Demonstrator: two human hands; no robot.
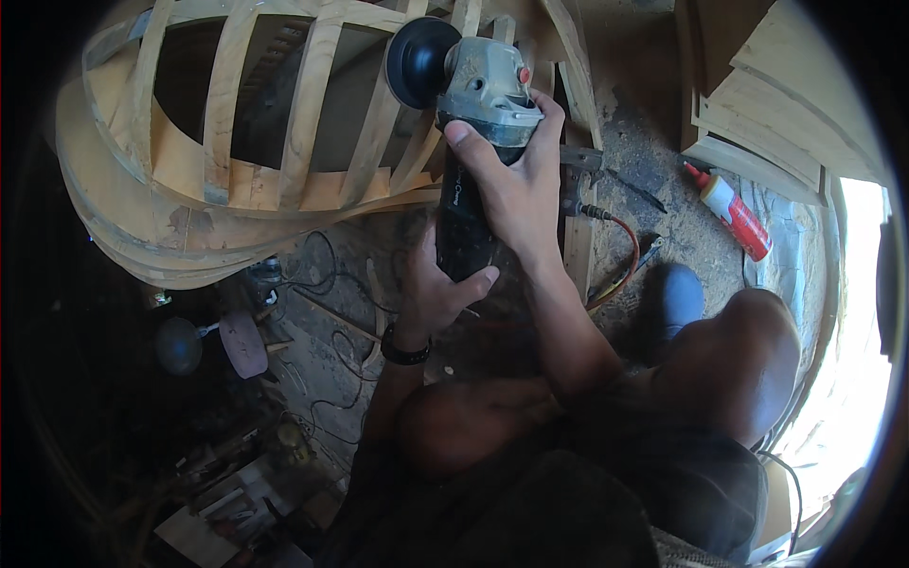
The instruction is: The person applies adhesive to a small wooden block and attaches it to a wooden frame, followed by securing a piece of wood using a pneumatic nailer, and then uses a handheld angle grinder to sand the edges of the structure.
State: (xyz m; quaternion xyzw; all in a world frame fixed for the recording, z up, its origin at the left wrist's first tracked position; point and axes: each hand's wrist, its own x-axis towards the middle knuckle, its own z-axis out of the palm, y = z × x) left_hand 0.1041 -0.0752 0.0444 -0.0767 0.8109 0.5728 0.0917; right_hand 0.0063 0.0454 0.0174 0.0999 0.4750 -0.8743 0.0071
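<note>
An angle grinder (489, 87) with a grey metal head and a black body is held upright between my two hands. Its round black disc (419, 62) faces left, in front of the slats of a curved wooden frame (301, 109); I cannot tell whether it touches the wood. My right hand (519, 180) is wrapped round the body just below the grey head, thumb on the near side. Lower down, my left hand (437, 282) grips the rear of the black body, its thumb stretched to the right and its fingers mostly hidden. A dark band circles my left wrist.
On the dusty floor to the right lies a red and white bottle (737, 216) with a red nozzle. A reddish hose (632, 251) with a metal fitting curves near my knee. Pale wooden panels (772, 114) stand at upper right. Dark cables (346, 355) tangle on the floor at left.
</note>
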